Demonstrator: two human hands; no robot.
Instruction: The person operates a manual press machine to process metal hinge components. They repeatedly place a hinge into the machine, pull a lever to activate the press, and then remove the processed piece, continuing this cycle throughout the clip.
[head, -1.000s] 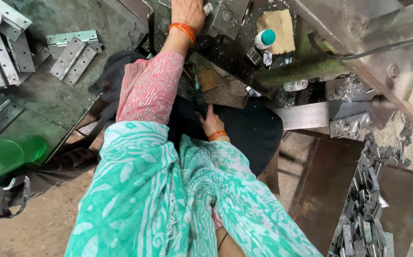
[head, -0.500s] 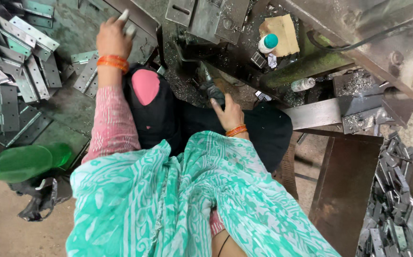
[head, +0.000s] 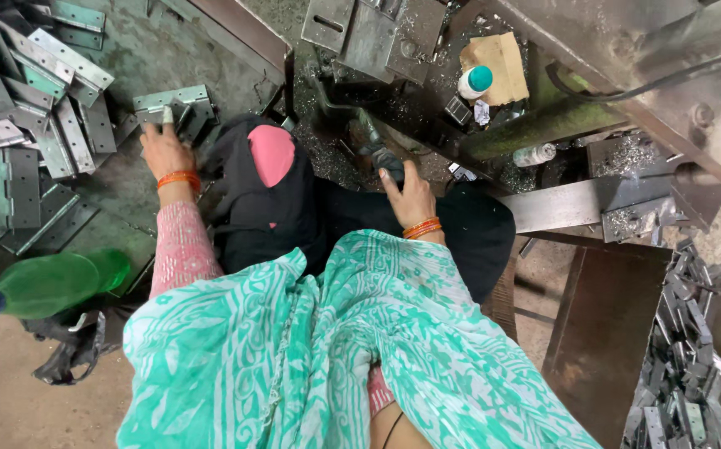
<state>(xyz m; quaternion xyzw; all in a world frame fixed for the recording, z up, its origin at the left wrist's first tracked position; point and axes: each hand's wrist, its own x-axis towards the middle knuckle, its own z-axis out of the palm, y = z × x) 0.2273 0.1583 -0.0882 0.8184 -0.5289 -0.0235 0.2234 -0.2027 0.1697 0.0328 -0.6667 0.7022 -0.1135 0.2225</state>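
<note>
A dark green, grimy work surface (head: 140,204) carries loose, overlapping grey metal hinge plates (head: 32,125) at its left, one folded hinge (head: 173,104) lying apart from them, and what seems a green plastic bottle (head: 49,283) on its side.

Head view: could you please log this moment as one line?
left hand: on metal hinge | right hand: gripping dark lever handle | green bottle: lying left

**Colours and patterns on view**

Scarf (head: 335,349): turquoise with white leaf-like print. Sleeve (head: 179,245): pink, finely speckled. Bangles (head: 177,178): orange, on both wrists. Bottle (head: 53,283): translucent green, dark blue cap. Hinge plates (head: 36,91): grey metal, some tinted pale green. Small bottle (head: 474,81): white, teal cap. Cloth bundle (head: 265,199): black with a pink patch.
</note>
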